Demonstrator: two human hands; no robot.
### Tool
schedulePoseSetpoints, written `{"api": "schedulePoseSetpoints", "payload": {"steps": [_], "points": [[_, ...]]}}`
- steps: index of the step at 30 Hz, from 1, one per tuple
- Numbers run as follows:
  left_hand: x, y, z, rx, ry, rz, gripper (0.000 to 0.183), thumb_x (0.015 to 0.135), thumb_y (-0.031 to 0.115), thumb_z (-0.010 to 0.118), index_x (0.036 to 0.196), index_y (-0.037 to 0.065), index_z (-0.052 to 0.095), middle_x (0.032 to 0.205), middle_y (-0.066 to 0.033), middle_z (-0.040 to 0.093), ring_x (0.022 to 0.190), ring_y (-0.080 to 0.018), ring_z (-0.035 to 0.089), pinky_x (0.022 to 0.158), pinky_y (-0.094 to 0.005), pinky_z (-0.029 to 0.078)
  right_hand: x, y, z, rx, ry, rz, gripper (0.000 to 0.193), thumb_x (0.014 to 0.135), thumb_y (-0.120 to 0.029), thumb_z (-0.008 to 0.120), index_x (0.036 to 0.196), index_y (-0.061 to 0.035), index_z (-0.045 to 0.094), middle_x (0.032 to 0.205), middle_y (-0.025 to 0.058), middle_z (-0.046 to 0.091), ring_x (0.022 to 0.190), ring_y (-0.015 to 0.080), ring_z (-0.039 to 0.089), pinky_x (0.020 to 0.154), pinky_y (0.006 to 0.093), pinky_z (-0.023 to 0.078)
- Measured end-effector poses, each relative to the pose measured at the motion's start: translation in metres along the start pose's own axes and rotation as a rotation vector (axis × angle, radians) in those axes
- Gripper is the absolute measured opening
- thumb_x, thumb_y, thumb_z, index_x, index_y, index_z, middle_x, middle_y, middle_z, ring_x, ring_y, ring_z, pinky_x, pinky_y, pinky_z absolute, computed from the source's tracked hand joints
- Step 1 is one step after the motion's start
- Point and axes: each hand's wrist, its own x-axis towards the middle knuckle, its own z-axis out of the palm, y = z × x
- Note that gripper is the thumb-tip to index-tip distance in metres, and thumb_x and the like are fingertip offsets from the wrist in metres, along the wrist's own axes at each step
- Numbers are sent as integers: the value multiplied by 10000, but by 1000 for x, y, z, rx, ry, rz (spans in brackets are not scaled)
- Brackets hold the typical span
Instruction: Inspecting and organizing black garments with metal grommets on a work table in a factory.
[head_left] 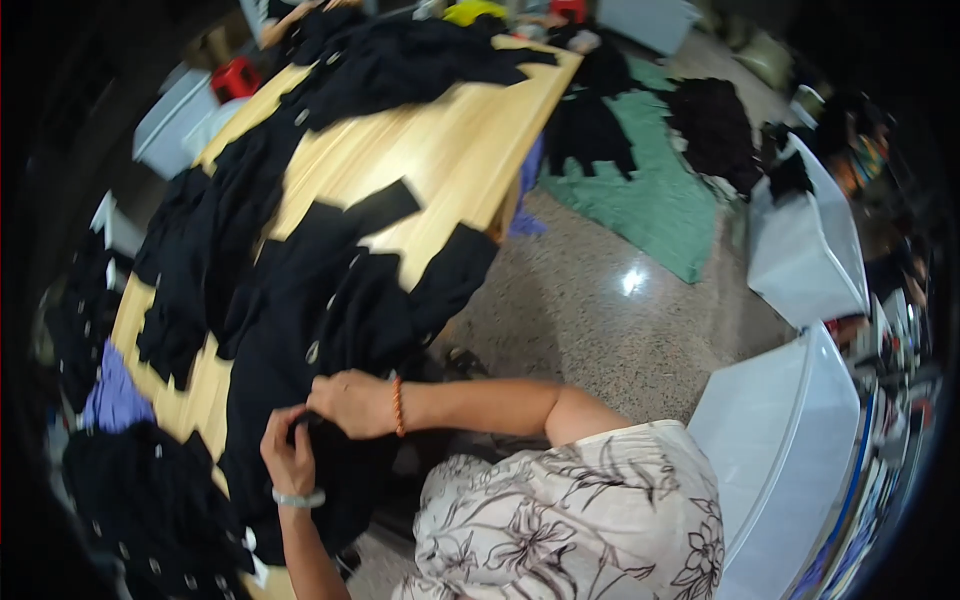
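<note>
A black garment [290,330] with small shiny round pieces along it lies spread over the near part of the wooden table [420,140]. Its near edge is between my hands. My left hand [288,450], a pale bangle on its wrist, pinches the black cloth with thumb and fingers. Close against it, my right hand [350,403] is closed on the same edge, an orange beaded bracelet at the wrist. The fingertips of both hands nearly meet, and whatever small part lies between them is hidden.
More black garments lie at the table's left [190,260], far end [400,65] and near-left corner [150,500]. Pale plastic bins [770,430] stand at right. Dark clothes [590,130] rest on a green cloth [660,200] on the speckled floor. Purple cloth [117,392] hangs at left.
</note>
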Motion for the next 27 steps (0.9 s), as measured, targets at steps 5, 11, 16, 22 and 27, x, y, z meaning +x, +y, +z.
{"api": "schedulePoseSetpoints", "payload": {"steps": [5, 11, 16, 22, 27], "points": [[4, -4, 0, -58, -11, -67, 155, 831, -84, 571, 950, -19, 647, 853, -101, 624, 799, -186, 615, 762, -269, 483, -5, 1, -3, -39, 145, -67, 90, 827, -122, 628, 886, -61, 658, 831, 105, 609, 731, 287, 665, 641, 373, 542], [-6, -24, -8, 2, 5, -235, 128, 856, 58, 731, 906, -16, 640, 779, -15, 634, 716, -59, 556, 661, -215, 464, -9, 1, -43, -281, -134, -11, 264, 873, -333, 679, 877, -75, 624, 883, 91, 639, 764, 283, 686, 634, 389, 538], [7, 4, -3, 385, 43, -105, 169, 789, 70, 764, 897, 13, 647, 814, -97, 616, 723, -210, 601, 668, -304, 485, -30, 11, -71, -387, -61, 76, 82, 855, -146, 615, 864, -66, 600, 886, 91, 585, 696, 272, 682, 572, 384, 540], [61, 25, 28, 19, -3, -23, 190, 878, -1, 660, 1067, -1, 648, 900, -74, 597, 674, -137, 573, 604, -254, 466, -27, 15, -62, -428, 80, 9, 107, 808, -113, 602, 886, -51, 563, 835, 124, 584, 651, 250, 676, 529, 357, 540], [93, -11, 37, 184, -123, -90, 211, 823, 39, 738, 1014, -23, 674, 865, -84, 653, 705, -158, 606, 668, -276, 507, -19, 20, -51, -405, 109, 8, 141, 806, -97, 615, 912, -25, 557, 853, 135, 603, 666, 270, 669, 578, 374, 526]]}}
